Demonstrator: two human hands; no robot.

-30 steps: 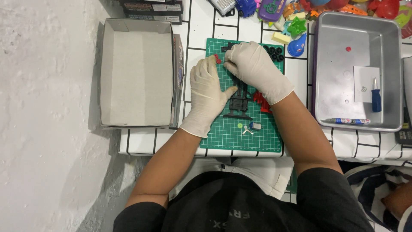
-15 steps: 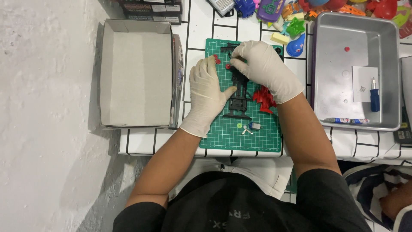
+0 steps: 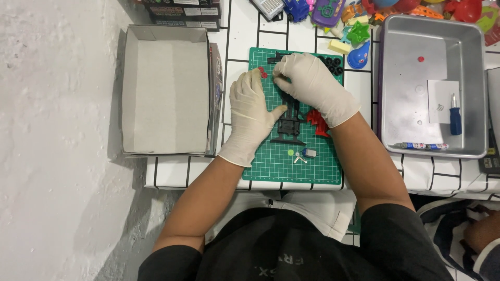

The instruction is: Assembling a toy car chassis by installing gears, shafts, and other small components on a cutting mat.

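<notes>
On a green cutting mat (image 3: 271,166) lies a black toy chassis (image 3: 289,125). My left hand (image 3: 249,112), in a white glove, rests flat on the mat with its thumb against the chassis's left side. My gloved right hand (image 3: 312,86) covers the chassis's upper end, fingers curled down onto it. Red plastic parts (image 3: 319,123) lie just right of the chassis under my right wrist. A small red piece (image 3: 263,73) sits by my left fingertips. Small black wheels (image 3: 333,63) lie at the mat's top right. A few tiny parts (image 3: 302,154) sit below the chassis.
An empty open cardboard box (image 3: 166,88) stands left of the mat. A metal tray (image 3: 432,83) at the right holds a blue-handled screwdriver (image 3: 455,115), a white card and a pen. Colourful toys (image 3: 359,31) crowd the table's far edge. Another person's arm shows at bottom right.
My right hand has slid up and left over the chassis's upper end, uncovering the red parts. My left hand stays beside the chassis.
</notes>
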